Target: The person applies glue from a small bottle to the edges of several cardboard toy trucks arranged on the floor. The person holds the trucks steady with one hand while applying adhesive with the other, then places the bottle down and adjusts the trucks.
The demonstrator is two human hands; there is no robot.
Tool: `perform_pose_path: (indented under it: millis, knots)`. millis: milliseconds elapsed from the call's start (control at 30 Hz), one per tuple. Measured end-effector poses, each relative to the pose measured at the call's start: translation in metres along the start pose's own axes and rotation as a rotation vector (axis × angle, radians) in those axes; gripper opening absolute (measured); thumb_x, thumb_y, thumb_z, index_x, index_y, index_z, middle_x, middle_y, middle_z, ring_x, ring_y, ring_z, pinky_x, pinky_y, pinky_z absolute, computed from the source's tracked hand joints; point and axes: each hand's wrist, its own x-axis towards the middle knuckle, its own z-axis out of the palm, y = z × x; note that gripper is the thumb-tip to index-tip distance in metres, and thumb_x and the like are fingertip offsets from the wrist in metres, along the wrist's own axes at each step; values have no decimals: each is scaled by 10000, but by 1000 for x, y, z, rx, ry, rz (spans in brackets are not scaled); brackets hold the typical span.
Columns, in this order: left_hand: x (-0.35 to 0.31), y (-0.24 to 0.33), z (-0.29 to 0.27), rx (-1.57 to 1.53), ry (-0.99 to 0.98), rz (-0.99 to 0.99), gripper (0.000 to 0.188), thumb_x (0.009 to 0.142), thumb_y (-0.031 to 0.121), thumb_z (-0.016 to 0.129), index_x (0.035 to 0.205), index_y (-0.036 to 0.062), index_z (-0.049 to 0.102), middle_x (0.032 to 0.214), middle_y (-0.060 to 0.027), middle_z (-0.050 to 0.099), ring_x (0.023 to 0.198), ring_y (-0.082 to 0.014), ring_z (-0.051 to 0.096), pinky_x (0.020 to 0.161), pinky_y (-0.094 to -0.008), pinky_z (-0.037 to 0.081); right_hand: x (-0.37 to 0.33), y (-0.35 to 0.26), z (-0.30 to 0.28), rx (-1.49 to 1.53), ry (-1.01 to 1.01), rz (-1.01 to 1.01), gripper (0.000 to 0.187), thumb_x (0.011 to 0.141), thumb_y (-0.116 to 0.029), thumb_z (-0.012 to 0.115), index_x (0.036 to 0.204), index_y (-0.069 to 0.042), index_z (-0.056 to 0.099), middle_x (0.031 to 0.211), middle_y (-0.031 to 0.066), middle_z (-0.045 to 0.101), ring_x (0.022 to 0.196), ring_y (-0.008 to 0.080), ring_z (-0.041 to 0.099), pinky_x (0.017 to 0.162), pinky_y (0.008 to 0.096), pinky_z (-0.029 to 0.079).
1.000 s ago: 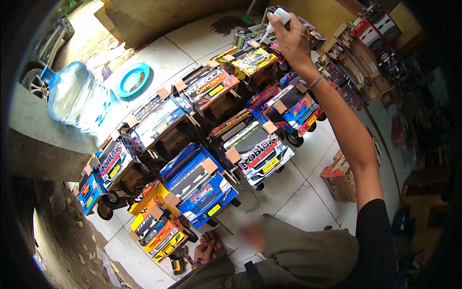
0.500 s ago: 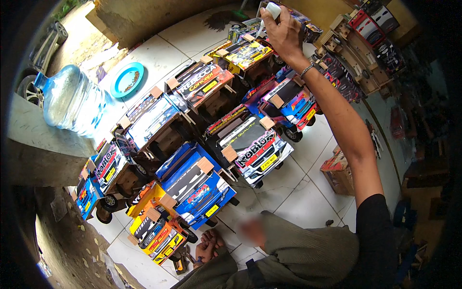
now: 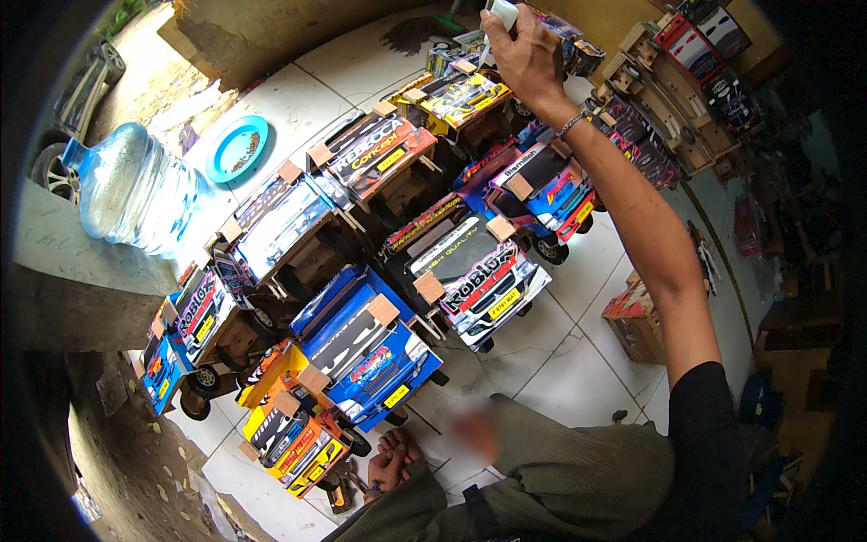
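Black short sleeve (image 3: 703, 406); dark beaded bracelet (image 3: 573, 124), right wrist; ribbed olive trousers (image 3: 578, 461).

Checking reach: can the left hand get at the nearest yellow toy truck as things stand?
Probably yes: the left hand lies close beside the yellow toy truck, with no other truck between them.

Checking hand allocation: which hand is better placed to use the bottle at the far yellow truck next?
Right, probably: the right hand holds the white bottle near the far yellow truck. The left hand is low, by the orange-and-yellow truck.
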Motion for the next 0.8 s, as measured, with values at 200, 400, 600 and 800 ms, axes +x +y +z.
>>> perform_pose_path:
  millis: [200, 400, 600, 800]
  knots:
    - [4, -7, 1, -16, 11, 53, 488, 946, 479, 624, 732, 52, 721, 558, -23, 613, 451, -98, 538, 456, -255, 391, 1, 6, 2, 18, 7, -55, 292, 961, -294, 617, 1088, -31, 629, 868, 220, 690, 803, 413, 681, 681, 480, 536]
    - [5, -8, 1, -46, 22, 110, 458, 939, 452, 652, 749, 44, 735, 573, -36, 639, 453, -95, 540, 457, -246, 387, 2, 9, 7, 23, 14, -28, 291, 958, -286, 623, 1069, -16, 629, 838, 225, 682, 768, 412, 677, 656, 482, 528]
    - [5, -7, 1, -44, 23, 78, 473, 945, 460, 644, 737, 43, 726, 565, -29, 631, 430, -92, 531, 436, -240, 378, 3, 14, 11, 47, 16, -27, 282, 956, -274, 626, 1065, -13, 634, 827, 226, 680, 751, 409, 673, 649, 481, 524]
    - [0, -1, 1, -12, 10, 36, 501, 952, 490, 626, 731, 50, 718, 556, -26, 623, 418, -105, 550, 425, -253, 392, 3, 10, 9, 64, 13, -41, 278, 953, -270, 629, 1057, -12, 637, 807, 224, 677, 735, 406, 673, 639, 481, 520]
